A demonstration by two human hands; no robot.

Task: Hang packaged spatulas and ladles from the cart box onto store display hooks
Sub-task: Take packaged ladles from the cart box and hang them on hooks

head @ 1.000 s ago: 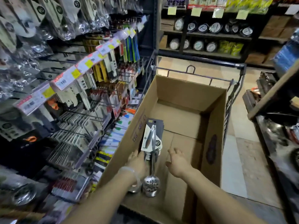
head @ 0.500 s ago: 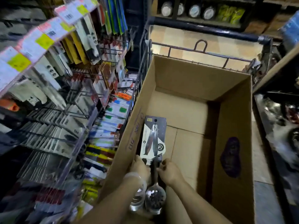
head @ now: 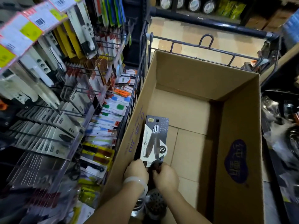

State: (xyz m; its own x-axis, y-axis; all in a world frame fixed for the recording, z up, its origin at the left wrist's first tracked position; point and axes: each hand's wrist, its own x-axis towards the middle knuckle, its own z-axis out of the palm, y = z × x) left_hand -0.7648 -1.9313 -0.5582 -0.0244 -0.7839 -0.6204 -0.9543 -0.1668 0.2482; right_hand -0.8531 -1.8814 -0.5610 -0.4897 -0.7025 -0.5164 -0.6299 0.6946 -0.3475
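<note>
Closest to the viewer, the person's left hand [head: 136, 171], a pale bangle [head: 137, 182] on its wrist, and right hand [head: 166, 176] both curl around the handles of a carded ladle-and-skimmer set [head: 154, 139], whose perforated steel bowl [head: 156, 202] shows below the wrists. The set lies against the left inner wall of an open cardboard box [head: 234, 126] sitting in a wire cart [head: 210, 47]. To the left, display hooks [head: 77, 91] carry packaged knives and kitchen tools under price labels [head: 27, 28].
</note>
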